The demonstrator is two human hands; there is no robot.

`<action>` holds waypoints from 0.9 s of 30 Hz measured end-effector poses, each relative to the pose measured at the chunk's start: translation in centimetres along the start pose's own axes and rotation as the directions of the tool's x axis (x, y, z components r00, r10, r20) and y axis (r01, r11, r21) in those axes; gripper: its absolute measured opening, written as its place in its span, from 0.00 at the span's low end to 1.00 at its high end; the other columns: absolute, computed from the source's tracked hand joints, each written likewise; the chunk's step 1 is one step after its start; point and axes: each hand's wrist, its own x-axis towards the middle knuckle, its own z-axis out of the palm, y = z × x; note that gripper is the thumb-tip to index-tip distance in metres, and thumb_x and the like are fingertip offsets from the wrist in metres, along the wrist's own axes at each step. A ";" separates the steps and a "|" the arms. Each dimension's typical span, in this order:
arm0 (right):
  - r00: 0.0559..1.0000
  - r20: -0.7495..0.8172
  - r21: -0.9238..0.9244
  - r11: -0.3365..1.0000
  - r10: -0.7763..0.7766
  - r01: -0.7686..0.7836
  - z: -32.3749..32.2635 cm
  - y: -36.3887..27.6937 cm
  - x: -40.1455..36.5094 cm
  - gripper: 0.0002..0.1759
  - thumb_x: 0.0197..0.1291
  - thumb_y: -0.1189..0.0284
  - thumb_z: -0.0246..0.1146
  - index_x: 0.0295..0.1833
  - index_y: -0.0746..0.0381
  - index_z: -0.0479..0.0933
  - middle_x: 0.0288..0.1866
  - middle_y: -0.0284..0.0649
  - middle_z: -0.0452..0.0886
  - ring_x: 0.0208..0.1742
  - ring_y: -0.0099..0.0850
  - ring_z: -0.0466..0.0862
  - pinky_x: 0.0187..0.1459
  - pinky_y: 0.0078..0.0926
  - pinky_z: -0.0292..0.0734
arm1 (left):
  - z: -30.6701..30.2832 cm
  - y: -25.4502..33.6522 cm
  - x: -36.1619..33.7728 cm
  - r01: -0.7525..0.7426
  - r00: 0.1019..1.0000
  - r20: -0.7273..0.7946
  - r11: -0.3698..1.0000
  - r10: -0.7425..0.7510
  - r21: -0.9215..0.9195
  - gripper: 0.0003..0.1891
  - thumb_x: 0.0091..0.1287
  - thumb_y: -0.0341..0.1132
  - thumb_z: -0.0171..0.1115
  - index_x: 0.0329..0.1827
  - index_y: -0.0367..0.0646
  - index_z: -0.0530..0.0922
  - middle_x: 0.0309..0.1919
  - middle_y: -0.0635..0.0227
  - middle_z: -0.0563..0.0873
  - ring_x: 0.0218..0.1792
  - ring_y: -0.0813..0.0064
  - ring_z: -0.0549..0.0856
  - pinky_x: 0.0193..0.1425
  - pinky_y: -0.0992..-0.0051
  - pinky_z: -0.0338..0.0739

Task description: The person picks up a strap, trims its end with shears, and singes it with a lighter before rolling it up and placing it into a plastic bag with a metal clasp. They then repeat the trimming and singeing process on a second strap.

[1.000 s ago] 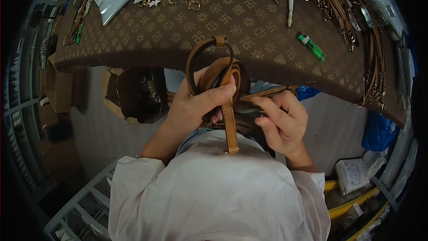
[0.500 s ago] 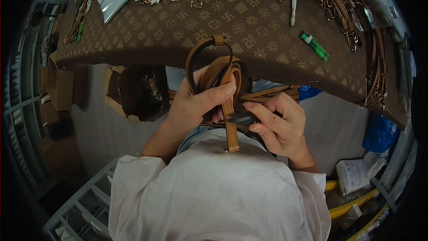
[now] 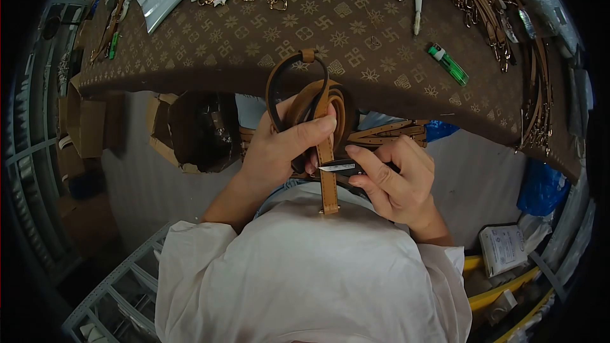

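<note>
In my left hand (image 3: 276, 143) is a coiled brown leather strap (image 3: 340, 98), pinched under the thumb. Its dark-lined loop (image 3: 272, 89) rises above the fingers, and a small keeper band sits at the loop's top. The stitched strap end (image 3: 330, 194) hangs below the thumb, with small metal pieces at its tip, close to my shirt. My right hand (image 3: 400, 174) is closed around a black-handled tool with a pointed silver blade (image 3: 340, 167). That blade lies level across the hanging strap end, its point at the strap's left edge. The rest of the handle is mostly hidden by my fingers.
Ahead is a table with a brown patterned cloth (image 3: 286, 38). On it are gold clasps (image 3: 273, 0), a green lighter (image 3: 448, 65), a white-handled tool (image 3: 418, 6) and hanging straps (image 3: 540, 101). More straps (image 3: 391, 133) lie near my lap. An opened carton (image 3: 162, 133) stands left.
The pointed blade has come across the hanging strap end, where it now shows bright. The strap end hangs slightly higher and straighter. Both hands have barely moved.
</note>
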 end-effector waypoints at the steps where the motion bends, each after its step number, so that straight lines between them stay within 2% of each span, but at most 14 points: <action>1: 1.000 -0.005 -0.004 1.000 -0.004 0.004 0.0 0.0 0.0 0.21 0.46 0.62 0.70 0.48 0.58 0.82 0.21 0.33 0.65 0.20 0.27 0.67 0.18 0.23 0.60 | -0.2 -0.1 0.0 0.001 1.000 0.000 1.000 -0.001 0.001 0.10 0.63 0.35 0.55 0.40 0.35 0.74 0.17 0.67 0.76 0.14 0.84 0.69 0.17 0.83 0.60; 3: 1.000 -0.008 -0.015 1.000 -0.008 0.008 0.0 0.1 -0.1 0.22 0.45 0.62 0.70 0.47 0.58 0.82 0.21 0.33 0.65 0.20 0.27 0.67 0.18 0.23 0.60 | -0.9 -0.6 0.2 0.020 0.997 0.079 0.997 -0.014 -0.079 0.13 0.63 0.39 0.61 0.43 0.40 0.75 0.22 0.74 0.79 0.17 0.89 0.74 0.18 0.88 0.66; 10: 0.995 -0.091 0.037 0.999 0.038 -0.035 -0.1 0.8 -0.2 0.20 0.48 0.65 0.69 0.49 0.60 0.81 0.23 0.35 0.67 0.22 0.27 0.68 0.22 0.23 0.63 | -0.9 -0.4 0.3 0.032 0.993 0.114 0.995 -0.021 -0.093 0.12 0.63 0.38 0.62 0.41 0.40 0.75 0.22 0.74 0.78 0.17 0.87 0.74 0.19 0.87 0.67; 12: 0.941 -0.234 -0.027 0.966 0.244 -0.257 -1.3 1.6 -0.5 0.18 0.54 0.68 0.67 0.51 0.62 0.80 0.25 0.35 0.68 0.24 0.27 0.69 0.25 0.21 0.64 | -0.7 -0.2 0.1 -0.028 0.999 0.041 1.000 0.028 0.009 0.10 0.63 0.37 0.61 0.39 0.41 0.74 0.22 0.74 0.78 0.17 0.87 0.74 0.20 0.87 0.68; 15: 0.829 -0.445 -0.176 0.875 0.338 -0.452 -3.6 5.7 -1.2 0.17 0.58 0.70 0.64 0.53 0.63 0.79 0.26 0.35 0.68 0.24 0.27 0.68 0.26 0.21 0.64 | -0.8 -0.1 0.0 -0.129 0.991 -0.014 0.985 0.132 0.112 0.08 0.64 0.35 0.61 0.38 0.40 0.74 0.22 0.74 0.77 0.17 0.88 0.74 0.21 0.88 0.69; 17: 0.677 -0.545 -0.261 0.668 0.494 -0.697 -5.6 9.1 -2.2 0.16 0.63 0.71 0.59 0.54 0.65 0.77 0.33 0.39 0.73 0.31 0.30 0.73 0.34 0.23 0.68 | -0.6 -0.3 0.0 -0.181 0.980 -0.050 0.972 0.190 0.147 0.08 0.64 0.34 0.60 0.38 0.40 0.73 0.21 0.74 0.77 0.17 0.88 0.74 0.21 0.88 0.69; 18: 0.666 -0.569 -0.270 0.656 0.482 -0.705 -6.2 10.8 -2.3 0.16 0.63 0.71 0.59 0.54 0.65 0.77 0.33 0.39 0.73 0.31 0.30 0.73 0.34 0.23 0.68 | -0.5 -0.3 0.2 -0.227 0.965 -0.093 0.957 0.246 0.181 0.07 0.65 0.33 0.60 0.39 0.40 0.73 0.21 0.74 0.76 0.17 0.88 0.74 0.20 0.88 0.69; 20: 0.877 -0.467 -0.747 0.481 0.110 -0.458 -7.5 13.4 -2.6 0.15 0.59 0.72 0.62 0.52 0.63 0.78 0.39 0.41 0.76 0.40 0.36 0.75 0.44 0.29 0.70 | -0.6 -0.1 0.6 -0.332 0.932 -0.090 0.925 0.352 0.183 0.05 0.66 0.30 0.58 0.40 0.39 0.73 0.22 0.72 0.77 0.17 0.87 0.73 0.20 0.87 0.68; 21: 0.873 -0.465 -0.804 0.343 0.148 -0.486 -7.6 12.4 -1.8 0.15 0.59 0.72 0.62 0.51 0.64 0.77 0.47 0.44 0.77 0.51 0.40 0.73 0.53 0.32 0.67 | -0.8 -0.2 0.9 -0.399 0.905 -0.082 0.899 0.418 0.181 0.05 0.66 0.29 0.57 0.40 0.38 0.73 0.23 0.71 0.77 0.18 0.87 0.73 0.21 0.87 0.68; 22: 0.868 -0.478 -0.801 0.338 0.136 -0.494 -7.6 11.3 -0.9 0.15 0.59 0.72 0.62 0.51 0.64 0.77 0.47 0.44 0.77 0.51 0.40 0.73 0.53 0.32 0.67 | -1.0 -0.2 0.9 -0.430 0.879 -0.103 0.866 0.466 0.255 0.05 0.66 0.28 0.56 0.41 0.38 0.72 0.25 0.69 0.78 0.20 0.85 0.74 0.23 0.85 0.69; 24: 0.878 -0.438 -0.424 0.816 0.195 -0.393 -6.2 8.3 0.7 0.16 0.59 0.71 0.62 0.52 0.65 0.75 0.44 0.44 0.78 0.48 0.39 0.76 0.50 0.29 0.70 | -0.5 -0.1 1.2 -0.487 0.848 -0.107 0.842 0.519 0.232 0.05 0.67 0.28 0.56 0.41 0.37 0.72 0.26 0.69 0.78 0.21 0.85 0.75 0.24 0.84 0.70; 25: 0.909 -0.291 -0.087 0.938 0.299 -0.337 -4.9 6.5 1.6 0.15 0.59 0.71 0.62 0.50 0.65 0.75 0.41 0.44 0.79 0.43 0.36 0.78 0.46 0.27 0.71 | -0.1 -0.2 1.2 -0.530 0.823 -0.111 0.824 0.556 0.198 0.05 0.67 0.28 0.56 0.42 0.37 0.72 0.27 0.69 0.78 0.22 0.84 0.75 0.25 0.84 0.70; 26: 0.936 -0.113 0.266 0.918 0.332 -0.294 -3.5 4.7 2.2 0.14 0.60 0.70 0.62 0.48 0.66 0.75 0.37 0.43 0.79 0.39 0.33 0.79 0.41 0.25 0.73 | 0.2 -0.3 1.3 -0.525 0.825 -0.121 0.827 0.552 0.200 0.05 0.67 0.28 0.56 0.43 0.37 0.72 0.28 0.69 0.79 0.24 0.85 0.76 0.27 0.84 0.71; 27: 0.928 0.064 0.419 0.835 0.366 -0.358 -1.9 3.0 2.7 0.13 0.61 0.70 0.60 0.47 0.67 0.75 0.36 0.40 0.79 0.38 0.28 0.79 0.39 0.23 0.74 | 0.2 -0.6 1.4 -0.528 0.822 -0.114 0.822 0.558 0.213 0.05 0.67 0.28 0.56 0.43 0.37 0.72 0.28 0.69 0.79 0.24 0.85 0.76 0.27 0.84 0.71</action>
